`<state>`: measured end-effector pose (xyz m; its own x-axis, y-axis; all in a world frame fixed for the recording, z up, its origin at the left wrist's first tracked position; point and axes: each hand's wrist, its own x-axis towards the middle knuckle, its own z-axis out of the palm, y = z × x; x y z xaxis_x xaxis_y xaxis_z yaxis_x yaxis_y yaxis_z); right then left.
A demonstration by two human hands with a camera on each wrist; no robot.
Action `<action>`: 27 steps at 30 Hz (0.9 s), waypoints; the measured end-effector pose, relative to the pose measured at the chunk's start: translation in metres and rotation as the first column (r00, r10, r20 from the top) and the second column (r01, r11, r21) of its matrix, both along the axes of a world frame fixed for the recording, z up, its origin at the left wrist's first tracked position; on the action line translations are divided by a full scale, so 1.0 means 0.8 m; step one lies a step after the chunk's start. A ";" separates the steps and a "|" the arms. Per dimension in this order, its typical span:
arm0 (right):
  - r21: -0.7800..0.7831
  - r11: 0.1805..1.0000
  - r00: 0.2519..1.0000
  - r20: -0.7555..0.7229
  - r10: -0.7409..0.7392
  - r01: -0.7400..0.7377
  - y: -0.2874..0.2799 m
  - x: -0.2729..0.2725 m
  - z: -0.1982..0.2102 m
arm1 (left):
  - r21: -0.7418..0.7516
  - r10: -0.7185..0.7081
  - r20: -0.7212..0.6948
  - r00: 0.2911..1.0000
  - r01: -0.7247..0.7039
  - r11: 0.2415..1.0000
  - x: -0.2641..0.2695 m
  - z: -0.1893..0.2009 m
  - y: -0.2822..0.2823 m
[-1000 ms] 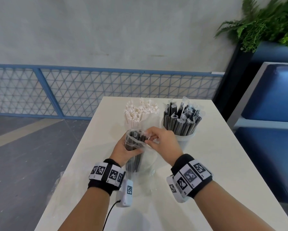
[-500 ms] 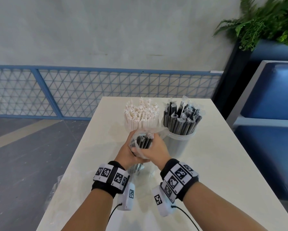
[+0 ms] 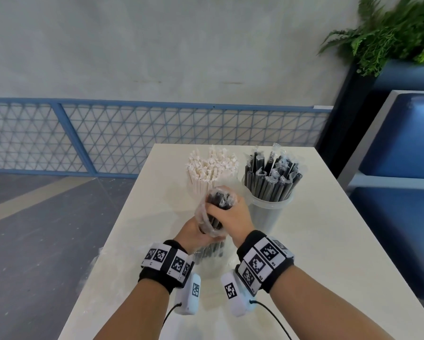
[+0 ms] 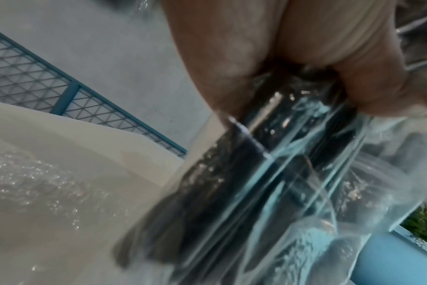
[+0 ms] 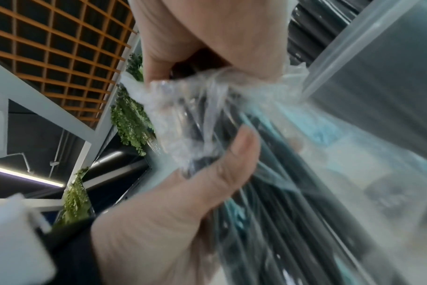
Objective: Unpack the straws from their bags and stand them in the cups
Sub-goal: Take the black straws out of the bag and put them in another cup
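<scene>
A bundle of black straws (image 3: 217, 201) in a clear plastic bag (image 3: 201, 218) stands tilted over the near middle of the white table (image 3: 316, 241). My left hand (image 3: 198, 233) grips the bag around the bundle's lower part. My right hand (image 3: 226, 213) is curled round the straws near their top, where the bag is bunched down. In the left wrist view my left hand's fingers (image 4: 232, 57) squeeze the bagged straws (image 4: 244, 173). Behind stand a clear cup (image 3: 267, 217) full of wrapped black straws (image 3: 272, 177) and a cluster of white paper-wrapped straws (image 3: 211, 168), whose cup is hidden.
Crumpled clear plastic (image 3: 94, 266) lies at the table's left edge. A blue bench (image 3: 407, 148) stands close on the right, with a plant (image 3: 389, 33) above it. A blue mesh fence (image 3: 108, 136) runs beyond the table's far end.
My right hand left the bag's mouth and closed round the top of the straws. The bag has bunched downward. Both hands and the bundle moved slightly away, towards the cups.
</scene>
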<state>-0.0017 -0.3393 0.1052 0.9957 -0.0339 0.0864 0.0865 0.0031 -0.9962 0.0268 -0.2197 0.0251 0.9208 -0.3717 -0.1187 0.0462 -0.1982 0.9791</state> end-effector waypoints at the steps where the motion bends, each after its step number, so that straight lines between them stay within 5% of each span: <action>1: 0.049 0.999 1.000 0.013 -0.006 0.005 -0.003 0.002 0.005 | 0.005 -0.002 -0.003 1.000 0.002 1.000 -0.001 0.000 0.000; 8: 0.224 0.974 0.996 0.070 -0.063 0.045 -0.027 0.020 0.029 | -0.018 -0.057 0.014 0.998 0.057 0.998 -0.005 0.020 -0.004; 13: -0.024 0.998 0.998 -0.036 0.051 -0.052 -0.029 0.008 0.009 | -0.115 -0.005 -0.005 1.000 0.004 0.993 -0.004 0.018 -0.011; 21: 0.354 0.926 0.990 0.006 -0.140 0.128 -0.049 0.029 0.059 | -0.116 0.121 -0.104 0.987 -0.133 0.984 0.001 0.018 -0.013; 27: 0.533 0.789 0.943 -0.051 -0.330 0.305 -0.087 0.041 0.081 | -0.344 0.114 -0.139 0.984 -0.156 0.926 0.009 0.006 -0.006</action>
